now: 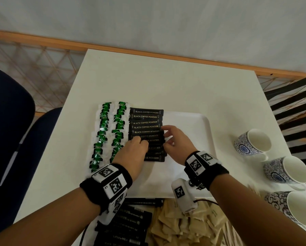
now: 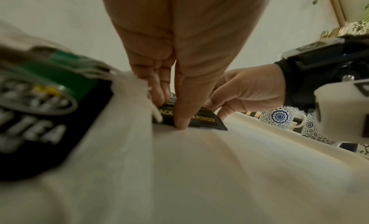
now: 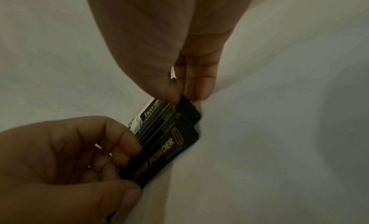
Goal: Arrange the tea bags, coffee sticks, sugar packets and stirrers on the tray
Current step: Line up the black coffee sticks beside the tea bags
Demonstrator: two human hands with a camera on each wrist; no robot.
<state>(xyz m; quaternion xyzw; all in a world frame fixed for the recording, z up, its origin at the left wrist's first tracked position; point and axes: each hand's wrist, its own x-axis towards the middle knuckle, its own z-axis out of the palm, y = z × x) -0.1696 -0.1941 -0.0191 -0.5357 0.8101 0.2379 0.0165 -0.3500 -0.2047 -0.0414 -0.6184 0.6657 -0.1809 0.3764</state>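
Observation:
A white tray (image 1: pixel 193 132) lies on the white table (image 1: pixel 148 77). Two columns of green tea bags (image 1: pixel 111 132) fill its left side, and one tea bag (image 2: pixel 49 88) sits blurred close to the left wrist camera. Beside them runs a column of black coffee sticks (image 1: pixel 146 121). My left hand (image 1: pixel 143 142) curls round the left ends of the lower sticks (image 3: pixel 169 148), thumb pressed on the nearest one (image 2: pixel 207 120). My right hand (image 1: pixel 166 137) pinches the right end of a stick between thumb and fingers (image 3: pixel 195 96). The hands hide the middle sticks.
At the near table edge lie loose coffee sticks (image 1: pixel 123 224), brown sugar packets (image 1: pixel 180 224) and wooden stirrers (image 1: pixel 232 233). Three blue-patterned cups (image 1: pixel 251 142) stand at the right. A blue chair (image 1: pixel 10 121) is on the left. The tray's right half is bare.

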